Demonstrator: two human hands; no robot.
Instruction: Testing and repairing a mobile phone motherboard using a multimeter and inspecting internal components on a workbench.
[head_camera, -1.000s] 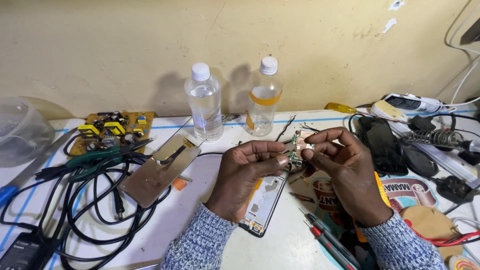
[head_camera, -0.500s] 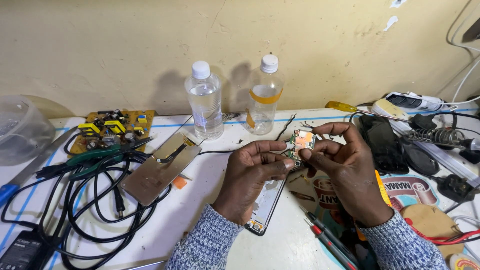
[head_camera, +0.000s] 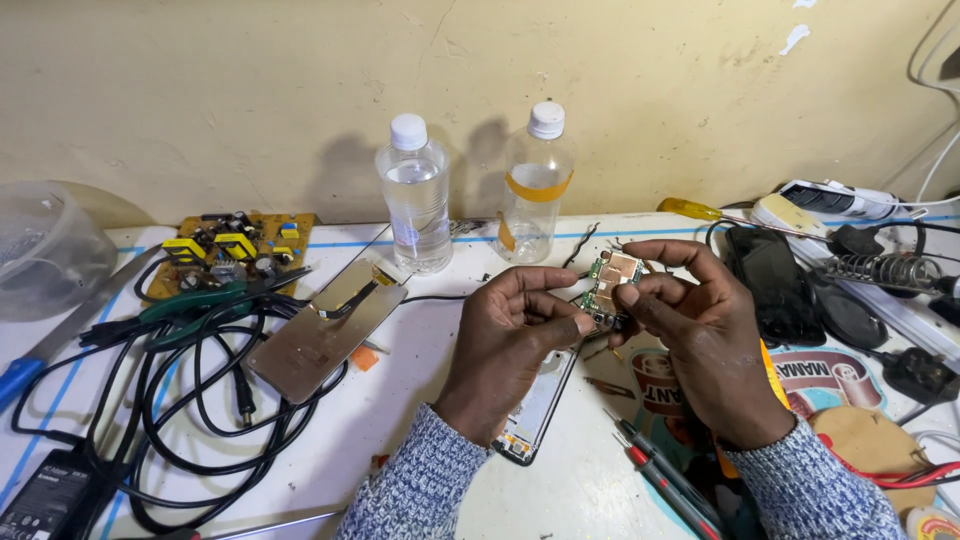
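Both the left hand (head_camera: 505, 335) and right hand (head_camera: 705, 340) pinch a small circuit board (head_camera: 612, 283), seemingly tilted, above the desk (head_camera: 400, 420), near two bottles (head_camera: 418, 195).

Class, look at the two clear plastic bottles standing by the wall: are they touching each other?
Apart. The head view shows the white-capped bottle and the orange-banded bottle standing upright side by side, with a strip of wall and table visible between them.
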